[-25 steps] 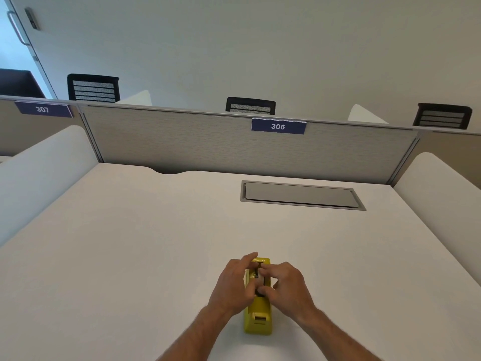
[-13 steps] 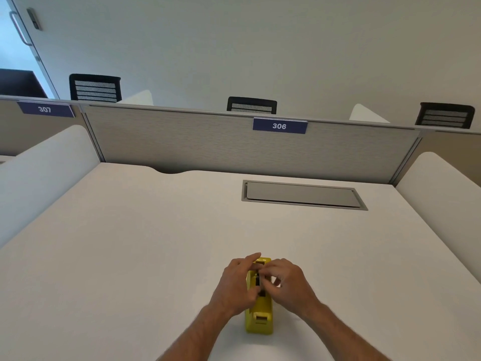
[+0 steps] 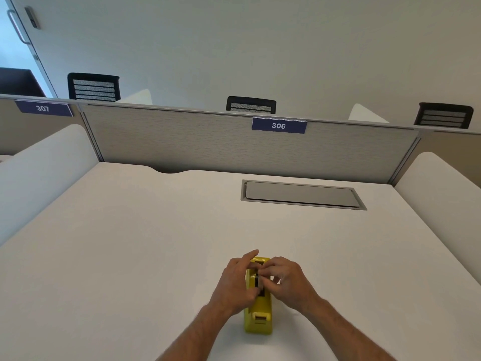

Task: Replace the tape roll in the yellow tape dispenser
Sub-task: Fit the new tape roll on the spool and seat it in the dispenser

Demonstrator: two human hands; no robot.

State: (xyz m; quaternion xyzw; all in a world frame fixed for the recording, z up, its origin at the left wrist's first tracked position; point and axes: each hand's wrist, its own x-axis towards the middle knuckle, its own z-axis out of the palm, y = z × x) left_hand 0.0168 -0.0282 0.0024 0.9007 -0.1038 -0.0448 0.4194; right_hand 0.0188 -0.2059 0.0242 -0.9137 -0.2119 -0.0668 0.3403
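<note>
Gripping the yellow tape dispenser [image 3: 258, 312] from both sides, my left hand [image 3: 235, 284] and right hand [image 3: 287, 281] curl fingers closed around it on a white desk [image 3: 125, 243] below a grey partition [image 3: 182, 142].

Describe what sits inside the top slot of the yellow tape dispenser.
In the yellow tape dispenser, a dark part shows in the open slot between the left hand and right hand. Fingers cover the rest, so whether a roll sits there cannot be told.

Yellow tape dispenser [image 3: 258, 315]; white desk [image 3: 130, 256]; grey partition [image 3: 208, 142]; navy "306" sign [image 3: 279, 125].
</note>
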